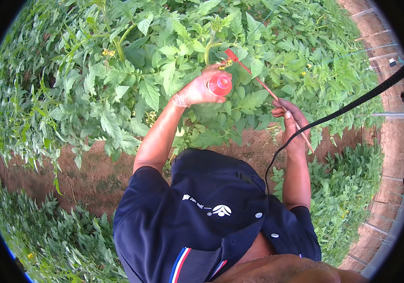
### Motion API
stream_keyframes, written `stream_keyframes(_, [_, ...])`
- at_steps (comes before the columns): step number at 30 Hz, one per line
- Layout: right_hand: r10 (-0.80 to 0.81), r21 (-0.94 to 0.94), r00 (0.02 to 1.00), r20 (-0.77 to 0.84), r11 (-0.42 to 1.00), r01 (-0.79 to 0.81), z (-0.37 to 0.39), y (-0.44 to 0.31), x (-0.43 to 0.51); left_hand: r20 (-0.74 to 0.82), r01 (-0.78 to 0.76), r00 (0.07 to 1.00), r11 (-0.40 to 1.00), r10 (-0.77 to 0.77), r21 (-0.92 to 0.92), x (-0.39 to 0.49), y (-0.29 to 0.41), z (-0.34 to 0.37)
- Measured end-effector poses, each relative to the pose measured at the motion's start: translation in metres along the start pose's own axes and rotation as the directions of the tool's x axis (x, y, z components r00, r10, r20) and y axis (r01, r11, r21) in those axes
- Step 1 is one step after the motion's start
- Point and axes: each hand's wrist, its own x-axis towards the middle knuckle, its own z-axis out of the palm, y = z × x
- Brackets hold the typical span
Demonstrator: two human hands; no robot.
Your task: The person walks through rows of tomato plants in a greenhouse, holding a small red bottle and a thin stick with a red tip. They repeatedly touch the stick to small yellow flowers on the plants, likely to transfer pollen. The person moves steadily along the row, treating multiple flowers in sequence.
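Note:
My left hand (196, 88), in a thin clear glove, grips a small open-topped bottle (220, 85) of red liquid among the tomato leaves. Its fingertips are by a small yellow flower cluster (229, 63); whether they pinch its stem I cannot tell. Over to the right, my right hand (294, 118) holds a thin stick-handled brush (258, 80) between thumb and fingers. The brush's red-stained head (231, 55) is just beyond the bottle, close to that cluster. A thick tomato stem (207, 51) rises beside my left fingers.
Dense tomato plants (117, 95) spread in front, with another yellow flower cluster (108, 52) at upper left. Bare soil (88, 177) separates them from a second plant row (64, 240). Green support strings (258, 26) run through the foliage. A black cable (347, 100) crosses near my right wrist.

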Motion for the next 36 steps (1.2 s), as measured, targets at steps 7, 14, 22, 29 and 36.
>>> stream_keyframes(7, [-0.018,-0.031,0.998,0.061,0.999,0.02,-0.001,0.004,-0.005,0.035,0.041,0.998,0.994,-0.045,0.103,0.003,-0.003,-0.003])
stream_keyframes(14, [-0.052,0.052,0.999,0.004,0.997,0.051,-0.01,0.008,-0.002,-0.004,0.04,0.999,0.998,-0.04,0.044,0.005,0.002,-0.003])
stream_keyframes(22, [-0.108,-0.005,0.993,0.042,0.994,0.108,-0.001,0.022,0.001,-0.017,0.053,0.998,0.998,-0.053,0.043,0.005,0.002,-0.004])
stream_keyframes(29, [-0.035,0.015,0.998,0.043,0.999,0.034,-0.006,0.016,-0.013,-0.009,0.004,1.0,0.998,-0.003,0.066,0.002,0.004,-0.006])
stream_keyframes(36, [-0.127,-0.08,0.992,0.01,0.989,0.127,0.006,0.023,-0.011,-0.024,0.032,0.999,0.998,-0.03,0.056,-0.001,0.007,-0.007])
